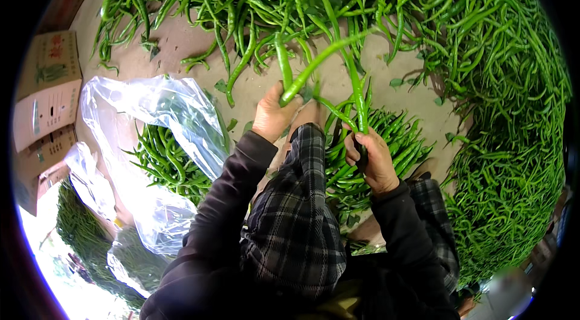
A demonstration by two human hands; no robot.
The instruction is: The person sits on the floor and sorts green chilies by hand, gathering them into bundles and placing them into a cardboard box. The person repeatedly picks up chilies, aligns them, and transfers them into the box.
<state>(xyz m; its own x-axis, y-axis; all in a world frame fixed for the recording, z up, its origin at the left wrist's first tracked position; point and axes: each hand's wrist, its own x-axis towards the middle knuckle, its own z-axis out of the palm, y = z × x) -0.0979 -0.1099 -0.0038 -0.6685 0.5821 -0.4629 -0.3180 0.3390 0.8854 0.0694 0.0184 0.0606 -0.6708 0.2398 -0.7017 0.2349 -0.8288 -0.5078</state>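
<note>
Long green chili peppers [317,64] are gripped in my left hand [276,111], near their lower ends; they point up and away. My right hand [374,159] holds more long green chili peppers [358,93], pinched between thumb and fingers. Just beyond and around my right hand lies a pile of green chili peppers [405,150] between my legs. Left of my left forearm, a clear plastic bag [154,98] lies open around a heap of green chili peppers [174,161]. Part of that heap is hidden by the plastic.
A large mound of green chili peppers [503,139] curves along the top and right side. Printed cardboard boxes [50,66] stand at the left edge. Another pepper heap [81,229] lies at the lower left. Loose leaves [396,82] are scattered on the floor [176,48]. Part of another person [466,306] shows at the lower right.
</note>
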